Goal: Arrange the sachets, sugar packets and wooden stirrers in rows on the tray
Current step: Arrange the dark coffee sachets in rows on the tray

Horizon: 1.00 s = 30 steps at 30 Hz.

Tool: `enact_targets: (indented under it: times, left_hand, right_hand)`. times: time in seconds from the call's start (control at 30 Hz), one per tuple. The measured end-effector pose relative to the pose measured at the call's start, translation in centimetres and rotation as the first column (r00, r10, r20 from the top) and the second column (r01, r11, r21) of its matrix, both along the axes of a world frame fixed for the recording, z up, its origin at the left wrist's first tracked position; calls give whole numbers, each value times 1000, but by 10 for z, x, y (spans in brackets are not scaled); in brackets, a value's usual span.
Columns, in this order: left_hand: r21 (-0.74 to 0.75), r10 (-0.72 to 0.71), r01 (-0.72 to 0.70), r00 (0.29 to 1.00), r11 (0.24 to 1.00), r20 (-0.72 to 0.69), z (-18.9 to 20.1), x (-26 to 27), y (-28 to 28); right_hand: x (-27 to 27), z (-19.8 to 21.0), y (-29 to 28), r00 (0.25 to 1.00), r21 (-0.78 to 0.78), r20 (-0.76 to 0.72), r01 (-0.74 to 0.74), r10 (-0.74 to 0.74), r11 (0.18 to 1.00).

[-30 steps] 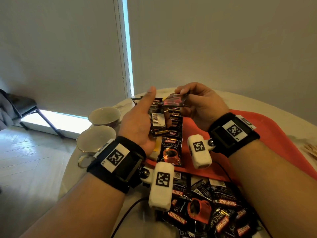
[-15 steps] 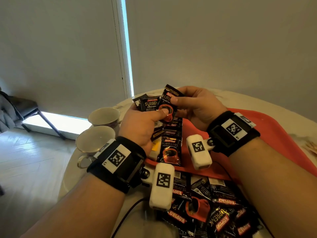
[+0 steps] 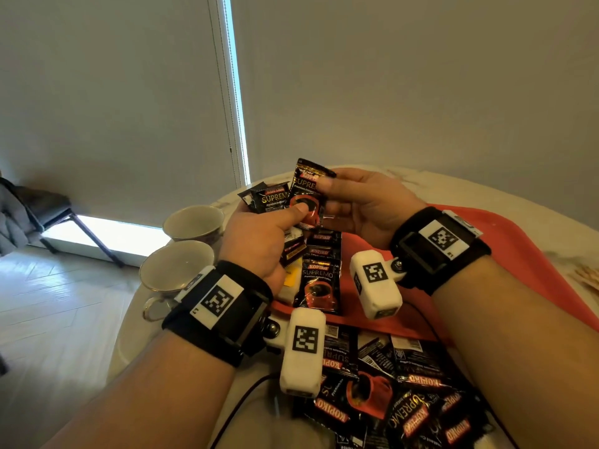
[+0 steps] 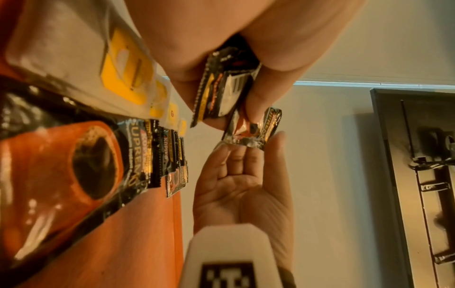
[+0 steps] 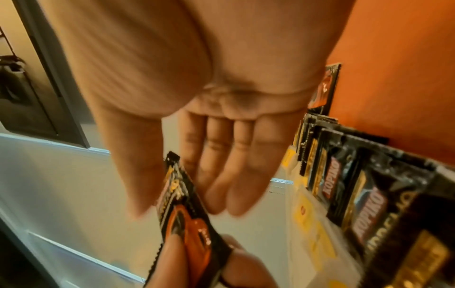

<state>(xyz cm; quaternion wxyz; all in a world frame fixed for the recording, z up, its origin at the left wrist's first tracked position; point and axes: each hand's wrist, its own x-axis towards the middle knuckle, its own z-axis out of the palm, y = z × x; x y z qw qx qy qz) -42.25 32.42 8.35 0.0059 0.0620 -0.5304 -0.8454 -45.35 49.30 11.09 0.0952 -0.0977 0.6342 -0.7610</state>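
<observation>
My left hand [image 3: 291, 218] grips a small stack of black coffee sachets [image 3: 269, 197] above the orange tray [image 3: 505, 244], its thumb pressing the front sachet [image 3: 304, 192]. My right hand [image 3: 334, 196] pinches that sachet's upper right corner. In the left wrist view my left fingers [image 4: 261, 97] curl round the stack [image 4: 216, 93]. The right wrist view shows the sachet [image 5: 187, 214] between my right thumb and fingers [image 5: 221, 185]. A row of overlapping sachets [image 3: 319, 283] lies along the tray's left side, with white and yellow sugar packets [image 3: 290, 280] beside it.
A loose pile of sachets [image 3: 405, 393] covers the table near me. Two cups [image 3: 194, 222] [image 3: 175, 267] stand left of the tray. Wooden stirrers [image 3: 588, 275] show at the right edge. The round table [image 3: 421, 186] ends near a wall; a chair [image 3: 39, 205] stands far left.
My right hand turned its sachet upright and laid it on the front of the stack. My left thumb came down on it. Both hands rose slightly.
</observation>
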Motion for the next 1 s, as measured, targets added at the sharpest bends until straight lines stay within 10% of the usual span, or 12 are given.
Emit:
enact_targets:
  times: [0.17, 0.33, 0.47, 0.63, 1.0]
  left_hand:
    - [16, 28, -28, 999, 999, -26, -1, 0, -1]
    - [70, 73, -73, 997, 995, -3, 3, -2, -5]
    - [51, 65, -65, 998, 997, 3, 3, -1, -3]
    - [56, 82, -82, 997, 995, -2, 5, 0, -3]
    - [83, 82, -82, 997, 993, -2, 7, 0, -3]
  right_hand:
    - [1, 3, 0, 999, 71, 42, -32, 29, 997]
    - [-18, 7, 26, 938, -177, 118, 344, -327, 922]
    - [-40, -9, 61, 774, 16, 259, 595, -578, 804]
    - [-60, -34, 73, 754, 468, 198, 488, -626, 736]
    - [-62, -29, 67, 789, 647, 151, 376, -595, 663]
